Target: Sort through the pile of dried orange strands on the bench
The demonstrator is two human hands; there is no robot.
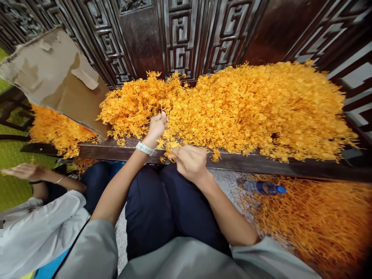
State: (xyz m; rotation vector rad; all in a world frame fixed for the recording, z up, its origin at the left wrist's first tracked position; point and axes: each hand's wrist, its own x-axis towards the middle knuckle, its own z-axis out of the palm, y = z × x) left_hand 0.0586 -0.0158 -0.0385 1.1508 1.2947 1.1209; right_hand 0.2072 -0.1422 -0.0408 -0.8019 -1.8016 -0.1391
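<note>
A large heap of small yellow-orange plastic flower pieces is spread along a dark wooden bench in front of me. My left hand, with a pale watch at the wrist, reaches to the heap's near edge. Its fingers are pinched, and a thin yellow plastic flower piece pokes out above them. Closer to my lap, my right hand is closed on a small bunch of yellow plastic flowers. The flowers stick out from its thumb side toward my left wrist. My palms and some fingertips are hidden.
A torn cardboard box stands tilted on the bench at left, with more flower pieces beside it. Carved dark wood panels rise behind. A water bottle lies near orange strands on the floor. A co-worker's hand is at left.
</note>
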